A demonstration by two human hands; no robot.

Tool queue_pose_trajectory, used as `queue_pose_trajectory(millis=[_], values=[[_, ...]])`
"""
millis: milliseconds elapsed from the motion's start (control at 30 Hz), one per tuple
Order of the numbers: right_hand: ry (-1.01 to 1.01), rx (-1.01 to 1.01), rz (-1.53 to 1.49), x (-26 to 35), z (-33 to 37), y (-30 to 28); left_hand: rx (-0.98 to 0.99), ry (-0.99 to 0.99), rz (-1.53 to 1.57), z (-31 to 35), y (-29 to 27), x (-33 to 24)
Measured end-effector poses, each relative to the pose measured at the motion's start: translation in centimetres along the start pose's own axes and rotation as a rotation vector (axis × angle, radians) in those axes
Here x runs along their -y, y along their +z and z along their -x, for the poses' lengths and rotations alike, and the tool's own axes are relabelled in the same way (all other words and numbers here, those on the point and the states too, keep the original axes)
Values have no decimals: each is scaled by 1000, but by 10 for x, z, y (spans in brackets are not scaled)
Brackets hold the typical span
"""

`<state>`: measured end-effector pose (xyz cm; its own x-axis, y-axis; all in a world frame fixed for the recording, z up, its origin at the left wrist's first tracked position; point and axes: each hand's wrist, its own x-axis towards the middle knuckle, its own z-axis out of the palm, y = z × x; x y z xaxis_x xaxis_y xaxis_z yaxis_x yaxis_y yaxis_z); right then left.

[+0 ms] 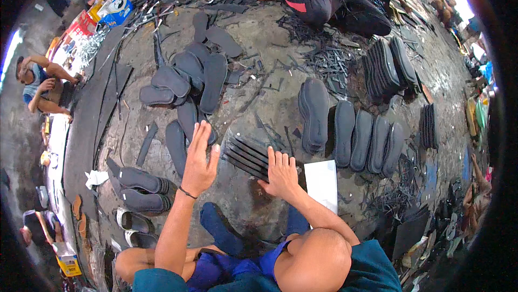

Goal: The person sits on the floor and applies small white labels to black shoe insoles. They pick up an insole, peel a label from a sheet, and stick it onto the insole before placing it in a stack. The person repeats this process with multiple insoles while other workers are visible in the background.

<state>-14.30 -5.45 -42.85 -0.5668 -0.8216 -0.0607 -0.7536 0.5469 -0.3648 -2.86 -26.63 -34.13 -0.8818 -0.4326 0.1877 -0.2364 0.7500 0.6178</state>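
A small stack of black shoe soles lies in front of me on the concrete floor, its layered edges showing. My right hand rests against the stack's right end, fingers straight and thumb apart. Beyond the stack's other end, my left hand is held up with its fingers stretched out, holding nothing. Just past it are loose soles, partly hidden by the fingers. Farther off, a loose pile of dark grey soles lies scattered and overlapping.
At right stand a tall sole stack, a row of lower stacks and upright bundles. White paper lies beside my right forearm. At left are two sole stacks and slippers. A person sits ahead among black offcuts.
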Motion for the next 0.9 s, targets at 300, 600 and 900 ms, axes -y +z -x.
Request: queue_pose_trajectory(millis=[300,600,900], values=[[-291,-144,-567,-34,6,32,319,278,6,13,9,-45],[14,69,10,-12,23,8,18,-268,388,56,59,45],[116,89,-1023,-35,64,-9,204,-792,1253,47,96,-1]])
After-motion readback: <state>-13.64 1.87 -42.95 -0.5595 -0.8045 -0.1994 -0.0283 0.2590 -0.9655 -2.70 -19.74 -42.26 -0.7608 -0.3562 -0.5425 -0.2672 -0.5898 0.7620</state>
